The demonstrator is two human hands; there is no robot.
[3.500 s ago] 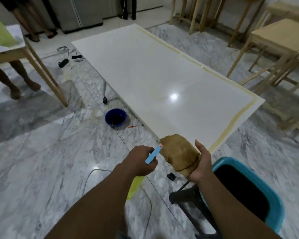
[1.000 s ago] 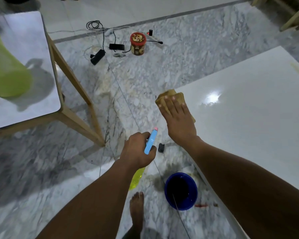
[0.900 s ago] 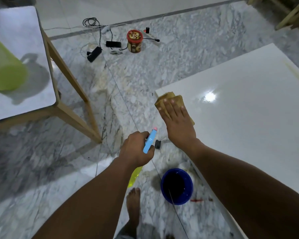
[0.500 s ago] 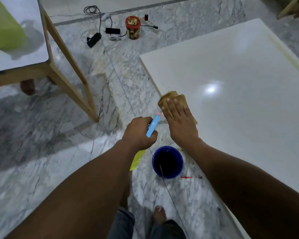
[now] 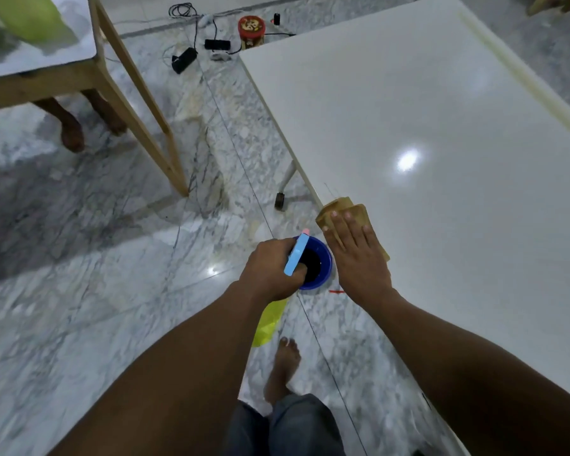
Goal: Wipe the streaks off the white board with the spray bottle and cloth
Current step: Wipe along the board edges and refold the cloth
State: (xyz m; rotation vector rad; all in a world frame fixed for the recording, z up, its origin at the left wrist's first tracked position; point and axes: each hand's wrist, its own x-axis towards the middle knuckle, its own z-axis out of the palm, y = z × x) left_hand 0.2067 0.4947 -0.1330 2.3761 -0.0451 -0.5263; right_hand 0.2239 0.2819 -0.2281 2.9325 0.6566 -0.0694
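The white board (image 5: 441, 133) lies flat as a low table top and fills the right half of the view. My right hand (image 5: 356, 255) presses flat on a folded tan cloth (image 5: 338, 207) at the board's near left edge, fingers straight. Faint thin streaks show on the board just beyond the cloth. My left hand (image 5: 270, 271) grips a spray bottle (image 5: 295, 256) with a blue trigger head and a yellow body hanging below the fist, held over the floor left of the board.
A blue bowl (image 5: 320, 268) sits on the marble floor beside the board's edge. A wooden table (image 5: 79, 70) stands at upper left with another person's feet (image 5: 73, 130) under it. Cables, chargers and a red tin (image 5: 251, 29) lie at the far end. My bare foot (image 5: 285, 363) is below.
My right hand has slid the cloth along the board's left edge from its far corner toward me. The left hand kept its grip on the bottle and now sits above the blue bowl.
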